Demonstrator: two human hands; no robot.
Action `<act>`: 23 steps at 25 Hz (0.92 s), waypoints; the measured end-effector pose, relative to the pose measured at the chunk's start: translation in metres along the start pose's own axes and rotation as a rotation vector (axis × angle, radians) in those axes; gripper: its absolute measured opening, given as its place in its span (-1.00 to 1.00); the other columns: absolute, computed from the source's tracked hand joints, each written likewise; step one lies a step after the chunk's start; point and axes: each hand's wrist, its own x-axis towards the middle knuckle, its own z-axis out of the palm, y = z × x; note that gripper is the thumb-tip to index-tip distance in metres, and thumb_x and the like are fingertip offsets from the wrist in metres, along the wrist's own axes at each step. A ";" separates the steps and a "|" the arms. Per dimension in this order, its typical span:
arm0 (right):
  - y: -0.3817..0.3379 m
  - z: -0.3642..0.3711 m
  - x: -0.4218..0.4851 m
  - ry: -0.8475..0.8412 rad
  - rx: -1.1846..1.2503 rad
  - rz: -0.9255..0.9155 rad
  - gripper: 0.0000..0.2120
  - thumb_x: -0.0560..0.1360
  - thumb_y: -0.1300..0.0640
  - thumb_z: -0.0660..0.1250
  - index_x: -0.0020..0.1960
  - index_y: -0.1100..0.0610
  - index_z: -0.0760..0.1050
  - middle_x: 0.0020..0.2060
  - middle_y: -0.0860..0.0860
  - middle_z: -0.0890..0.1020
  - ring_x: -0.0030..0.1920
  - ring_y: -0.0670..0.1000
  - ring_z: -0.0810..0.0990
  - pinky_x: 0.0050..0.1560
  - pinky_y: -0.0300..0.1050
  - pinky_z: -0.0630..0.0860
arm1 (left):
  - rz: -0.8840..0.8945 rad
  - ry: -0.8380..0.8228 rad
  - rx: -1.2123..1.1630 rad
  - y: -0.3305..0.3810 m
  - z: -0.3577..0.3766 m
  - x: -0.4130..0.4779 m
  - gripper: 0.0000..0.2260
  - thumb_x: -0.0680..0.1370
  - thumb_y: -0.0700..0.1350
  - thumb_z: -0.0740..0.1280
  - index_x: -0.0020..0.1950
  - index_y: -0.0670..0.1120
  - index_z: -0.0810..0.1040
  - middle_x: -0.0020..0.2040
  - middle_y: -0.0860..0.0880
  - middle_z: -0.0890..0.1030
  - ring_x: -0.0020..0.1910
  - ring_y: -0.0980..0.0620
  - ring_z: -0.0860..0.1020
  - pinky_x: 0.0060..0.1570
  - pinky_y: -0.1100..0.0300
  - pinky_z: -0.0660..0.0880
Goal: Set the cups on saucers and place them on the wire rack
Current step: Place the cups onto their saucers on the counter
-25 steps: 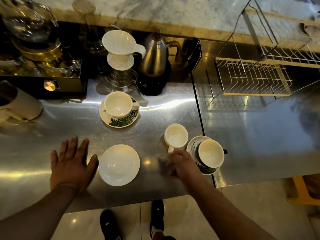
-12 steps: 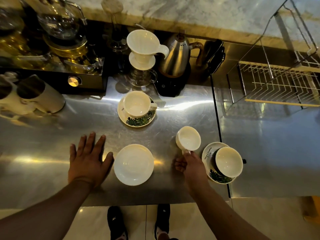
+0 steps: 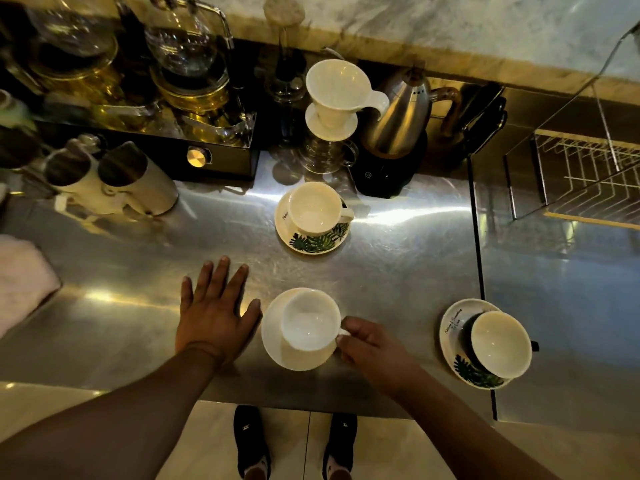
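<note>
Three cups on saucers along the counter [image 3: 398,258].
One cup [image 3: 310,320] sits on a saucer [image 3: 277,344] at the front edge, another pair [image 3: 313,220] behind it, a third [image 3: 485,344] to the right; wire rack [image 3: 588,181] at the back right corner.

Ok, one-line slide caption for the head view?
Right hand holds a white cup by its handle over a plain saucer; left hand flat on the steel counter.

Plain white cup [image 3: 310,321] upright on plain white saucer [image 3: 277,344], bottom center. Two leaf-print cup-and-saucer sets: center [image 3: 313,216], lower right [image 3: 485,344]. Wire rack [image 3: 588,174] sat far right.
</note>
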 end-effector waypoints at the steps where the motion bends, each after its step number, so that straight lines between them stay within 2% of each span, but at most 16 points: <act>1: -0.001 0.002 0.002 -0.016 -0.015 -0.003 -0.80 0.58 -0.05 0.28 0.08 -0.12 0.67 -0.11 -0.08 0.73 -0.11 -0.11 0.68 -0.06 -0.18 0.58 | 0.003 0.001 0.000 0.000 0.000 0.000 -0.35 0.59 0.36 0.03 0.65 0.18 0.08 0.70 0.00 0.09 0.68 -0.10 -0.03 0.61 -0.25 -0.06; 3: -0.003 0.005 0.006 -0.036 -0.056 -0.010 -0.79 0.55 -0.07 0.28 0.06 -0.17 0.67 -0.08 -0.13 0.74 -0.06 -0.12 0.70 -0.05 -0.21 0.60 | 0.006 0.006 -0.003 -0.001 0.000 0.000 -0.35 0.59 0.36 0.04 0.65 0.18 0.10 0.70 -0.01 0.09 0.68 -0.10 -0.01 0.61 -0.26 -0.05; 5: -0.004 0.006 0.012 -0.055 -0.102 -0.011 -0.80 0.53 -0.07 0.28 0.03 -0.16 0.68 -0.13 -0.13 0.74 -0.11 -0.13 0.70 -0.12 -0.26 0.56 | 0.012 0.007 -0.003 -0.001 -0.001 0.000 -0.36 0.60 0.35 0.04 0.65 0.18 0.09 0.70 -0.01 0.08 0.68 -0.10 -0.02 0.61 -0.26 -0.05; 7: -0.002 0.003 0.019 -0.068 -0.129 -0.009 -0.78 0.51 -0.07 0.29 0.02 -0.08 0.69 -0.15 -0.03 0.74 -0.17 -0.08 0.70 -0.13 -0.20 0.57 | 0.015 0.002 -0.001 -0.001 -0.001 0.000 -0.36 0.60 0.36 0.03 0.66 0.19 0.07 0.70 0.00 0.06 0.68 -0.09 -0.04 0.61 -0.26 -0.05; 9: 0.001 0.001 0.023 -0.080 -0.151 -0.018 -0.72 0.47 -0.12 0.27 0.01 -0.05 0.69 -0.17 -0.05 0.73 -0.20 -0.12 0.68 -0.15 -0.19 0.55 | 0.014 -0.001 0.003 -0.001 0.000 0.000 -0.36 0.61 0.37 0.00 0.66 0.19 0.05 0.70 0.01 0.04 0.68 -0.08 -0.06 0.61 -0.26 -0.05; 11: 0.003 0.000 0.027 -0.099 -0.167 -0.039 -0.68 0.45 -0.15 0.26 0.01 -0.04 0.69 -0.19 -0.14 0.72 -0.19 -0.17 0.67 -0.14 -0.20 0.53 | 0.014 -0.003 0.010 -0.002 0.001 0.001 -0.36 0.61 0.37 -0.01 0.66 0.19 0.05 0.70 0.01 0.05 0.68 -0.08 -0.06 0.61 -0.25 -0.06; 15: 0.010 -0.006 0.035 -0.119 -0.224 -0.078 -0.71 0.51 -0.11 0.24 0.02 -0.02 0.67 -0.11 -0.03 0.73 -0.11 -0.06 0.70 -0.04 -0.06 0.66 | 0.017 0.005 0.018 -0.002 0.003 0.001 -0.36 0.61 0.37 0.00 0.66 0.20 0.04 0.70 0.01 0.05 0.68 -0.08 -0.05 0.61 -0.24 -0.07; 17: 0.010 -0.007 0.038 -0.122 -0.241 -0.095 -0.73 0.52 -0.13 0.24 0.02 -0.04 0.66 -0.10 -0.06 0.72 -0.10 -0.08 0.70 -0.05 -0.09 0.66 | 0.022 0.004 0.019 -0.003 0.004 0.001 -0.36 0.61 0.37 -0.01 0.66 0.20 0.03 0.70 0.01 0.04 0.68 -0.08 -0.05 0.61 -0.24 -0.07; 20: 0.010 -0.013 0.042 -0.118 -0.298 -0.146 -0.77 0.49 -0.20 0.23 -0.06 -0.16 0.61 -0.17 -0.18 0.68 -0.15 -0.16 0.66 -0.14 -0.22 0.55 | 0.027 0.004 0.018 -0.003 0.006 0.001 -0.36 0.61 0.37 -0.02 0.66 0.20 0.02 0.70 0.02 0.03 0.68 -0.07 -0.06 0.61 -0.23 -0.08; 23: 0.009 -0.017 0.046 -0.112 -0.367 -0.205 -0.83 0.47 -0.25 0.20 -0.11 -0.24 0.53 -0.21 -0.25 0.61 -0.15 -0.18 0.62 -0.12 -0.21 0.52 | 0.022 0.005 0.016 -0.005 0.006 0.001 -0.36 0.61 0.36 0.01 0.66 0.20 0.03 0.70 0.01 0.04 0.68 -0.07 -0.05 0.61 -0.25 -0.05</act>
